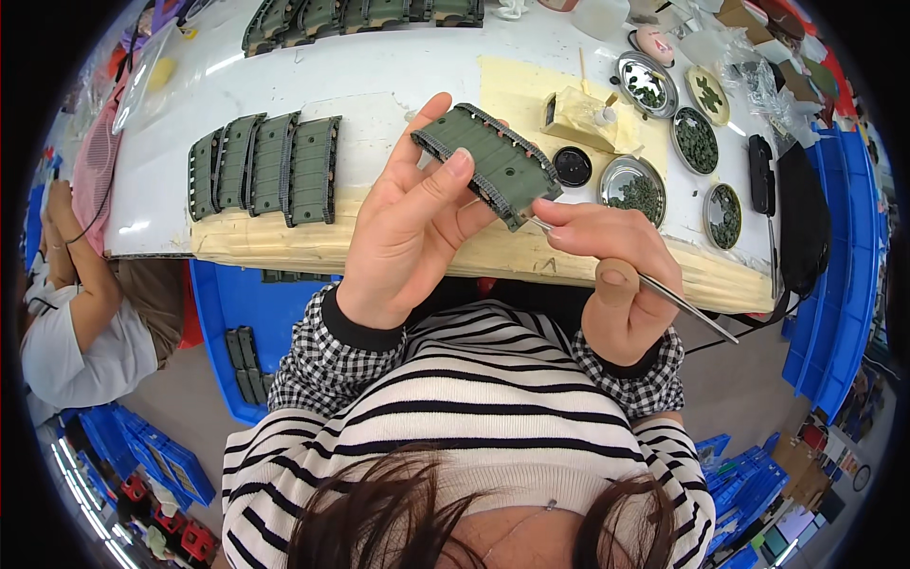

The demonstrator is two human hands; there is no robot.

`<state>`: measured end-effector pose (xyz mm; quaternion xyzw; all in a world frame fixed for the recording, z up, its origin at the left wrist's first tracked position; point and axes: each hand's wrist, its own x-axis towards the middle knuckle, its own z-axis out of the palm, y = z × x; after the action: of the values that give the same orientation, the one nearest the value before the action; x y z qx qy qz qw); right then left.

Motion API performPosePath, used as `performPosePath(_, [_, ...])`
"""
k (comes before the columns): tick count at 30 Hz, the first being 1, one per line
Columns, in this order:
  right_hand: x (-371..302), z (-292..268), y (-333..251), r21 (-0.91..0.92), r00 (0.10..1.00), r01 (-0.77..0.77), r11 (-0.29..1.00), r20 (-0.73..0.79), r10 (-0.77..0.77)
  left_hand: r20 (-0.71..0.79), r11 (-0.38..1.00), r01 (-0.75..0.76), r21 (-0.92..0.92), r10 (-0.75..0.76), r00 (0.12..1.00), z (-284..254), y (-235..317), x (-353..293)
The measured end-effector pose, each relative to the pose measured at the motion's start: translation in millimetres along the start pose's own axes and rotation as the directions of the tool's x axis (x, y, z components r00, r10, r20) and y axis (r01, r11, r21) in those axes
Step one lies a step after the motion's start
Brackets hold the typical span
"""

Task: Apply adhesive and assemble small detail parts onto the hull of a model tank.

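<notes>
My left hand (408,223) holds up a curved dark green plastic panel (498,161) with toothed grey edges, thumb on its near side and fingers behind. In my right hand (626,261) is a pair of slim metal tweezers (687,308), angled so that their tip meets the panel's lower right corner. My right fingertips are close against that corner, so what the tip touches is hard to make out. A row of several similar green panels (313,171) stands on the table to the left of my hands.
More panels (365,14) line the table's far side. Several dishes of small green pieces (697,142) stand to the right, near a black round lid (572,166) and a yellow-wrapped block (592,119). Below the padded table edge (284,242) is a blue bin (213,313). Another person (90,322) sits at left.
</notes>
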<state>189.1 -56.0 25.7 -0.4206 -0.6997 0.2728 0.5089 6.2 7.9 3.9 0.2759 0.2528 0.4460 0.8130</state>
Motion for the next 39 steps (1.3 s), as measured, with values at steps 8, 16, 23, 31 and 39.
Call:
performPosePath(8, [0.5,1.5,-1.5,-0.025,1.0,-0.017,1.0,0.0,0.017,0.004,1.0,-0.008,0.005,0.008,1.0,1.1,-0.4,-0.7])
performPosePath(16, [2.2,1.5,-2.7,-0.074,1.0,0.001,0.997,0.016,0.0,0.003,1.0,-0.015,0.001,0.015,1.0,1.3,-0.8,-0.7])
performPosePath(23, [3.5,2.6,-11.3,-0.192,0.997,0.056,0.98,0.061,-0.045,0.043,1.0,-0.023,-0.015,0.023,0.999,2.4,-1.1,0.1])
performPosePath(31, [3.5,2.3,-17.9,-0.228,0.993,0.1,0.969,0.088,-0.081,0.092,0.999,-0.043,0.014,0.042,0.995,4.7,0.2,0.2])
performPosePath(39, [3.3,4.0,-21.5,-0.252,0.993,0.114,0.961,0.064,-0.102,0.115,0.997,-0.07,0.017,0.068,0.991,7.2,0.0,-0.1])
